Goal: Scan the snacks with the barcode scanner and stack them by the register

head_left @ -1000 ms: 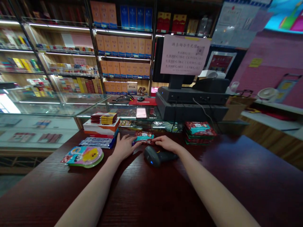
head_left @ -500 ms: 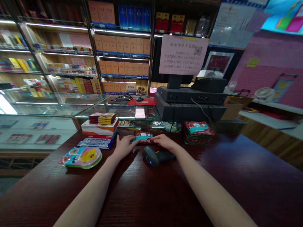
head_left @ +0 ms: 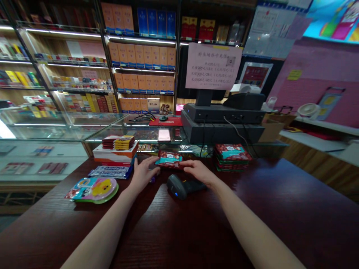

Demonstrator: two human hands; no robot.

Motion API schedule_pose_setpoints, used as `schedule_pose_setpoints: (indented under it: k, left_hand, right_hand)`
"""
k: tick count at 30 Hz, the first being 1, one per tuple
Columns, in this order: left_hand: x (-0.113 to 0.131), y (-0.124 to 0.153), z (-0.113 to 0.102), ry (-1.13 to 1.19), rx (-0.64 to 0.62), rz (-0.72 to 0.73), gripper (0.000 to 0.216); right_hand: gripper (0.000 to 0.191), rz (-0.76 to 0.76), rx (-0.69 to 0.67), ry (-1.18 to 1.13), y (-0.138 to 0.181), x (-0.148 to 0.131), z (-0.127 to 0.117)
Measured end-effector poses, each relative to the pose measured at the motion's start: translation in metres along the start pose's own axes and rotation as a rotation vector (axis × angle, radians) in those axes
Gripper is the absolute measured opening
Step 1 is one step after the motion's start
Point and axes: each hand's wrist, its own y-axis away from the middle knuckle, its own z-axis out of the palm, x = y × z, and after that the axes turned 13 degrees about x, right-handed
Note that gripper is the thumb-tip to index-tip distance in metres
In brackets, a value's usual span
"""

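While my left grip (head_left: 142,172) and right grip (head_left: 199,172) grasp opposite ends of a red-and-teal packet (head_left: 169,160) | I judge: positioning step | next calls for avoiding the scanner (head_left: 177,186), just nearside of right grip

Laid on a dark wooden counter (head_left: 179,231): a black scanner (head_left: 177,186), a colourful pack (head_left: 94,188) and blue packets (head_left: 109,172). Stacked farther back: boxes (head_left: 110,154) left, red-and-teal packets (head_left: 231,151) right.

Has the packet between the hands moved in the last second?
Yes: the packet sits slightly higher in view, judged against the black register base.
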Motion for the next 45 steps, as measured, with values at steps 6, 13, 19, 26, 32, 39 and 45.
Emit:
schedule_pose_setpoints:
  k: [6, 13, 19, 26, 32, 39, 45]
  left_hand:
    - [0.012, 0.006, 0.006, 0.054, 0.109, 0.090, 0.036]
    - [0.022, 0.011, 0.012, 0.049, 0.215, 0.147, 0.032]
    - [0.027, 0.014, 0.016, 0.062, 0.250, 0.211, 0.032]
    - [0.036, 0.016, 0.017, 0.103, 0.277, 0.233, 0.030]
    - [0.038, 0.018, 0.018, 0.137, 0.274, 0.222, 0.027]
    - [0.042, 0.015, 0.018, 0.220, 0.324, 0.122, 0.023]
    - [0.046, 0.009, 0.018, 0.205, 0.387, -0.013, 0.024]
  right_hand:
    - [0.041, -0.230, 0.052, -0.003, 0.015, 0.010, -0.012]
    - [0.042, -0.415, 0.186, 0.008, 0.020, 0.030, -0.009]
    - [0.040, -0.599, 0.338, 0.142, 0.025, 0.040, -0.008]
    - [0.033, -0.803, 0.495, 0.162, 0.027, 0.032, -0.013]
    - [0.023, -0.809, 0.537, 0.145, 0.028, 0.030, -0.016]
    - [0.017, -0.789, 0.561, 0.152, 0.028, 0.023, -0.012]
    - [0.014, -0.731, 0.574, 0.178, 0.028, 0.012, -0.006]
